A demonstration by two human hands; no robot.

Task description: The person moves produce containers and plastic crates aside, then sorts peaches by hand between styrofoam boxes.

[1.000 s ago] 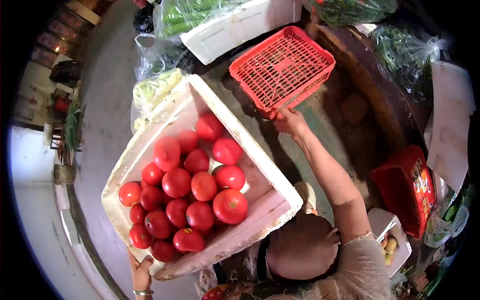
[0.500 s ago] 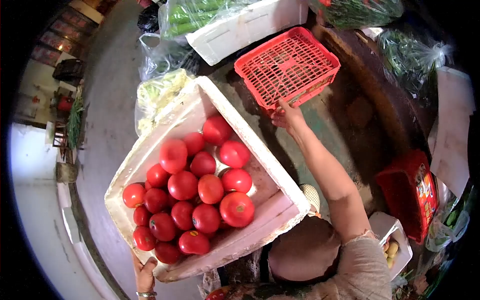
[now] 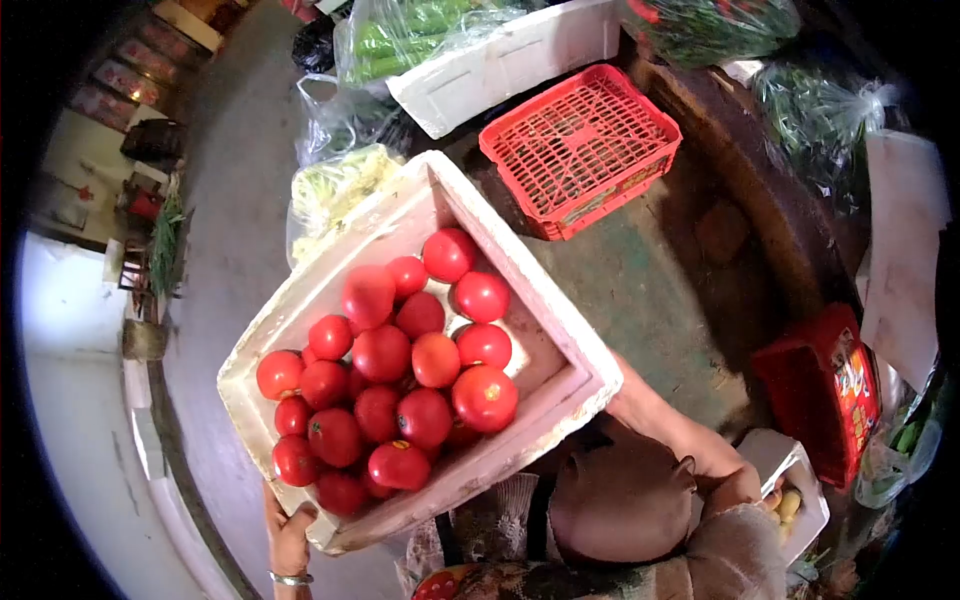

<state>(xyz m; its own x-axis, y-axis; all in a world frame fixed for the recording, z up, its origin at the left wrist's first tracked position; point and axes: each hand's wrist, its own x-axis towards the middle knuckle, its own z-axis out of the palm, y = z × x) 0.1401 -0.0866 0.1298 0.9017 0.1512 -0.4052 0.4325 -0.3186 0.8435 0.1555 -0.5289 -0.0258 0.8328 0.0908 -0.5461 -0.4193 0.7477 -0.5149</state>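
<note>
Left hand [image 3: 291,540] grips a corner of the scuffed, off-white box [image 3: 535,365]; whether the hidden right hand grips, I cannot tell. Glossy, round red tomatoes [image 3: 382,353] lie heaped inside.

Vegetable shop or its storeroom, I'd say from my feed: loose tomatoes [image 3: 381,354] mid-frame, bagged greens [image 3: 425,40] and foam box [image 3: 515,62] up top, red crate [image 3: 582,137] upper centre.
</note>
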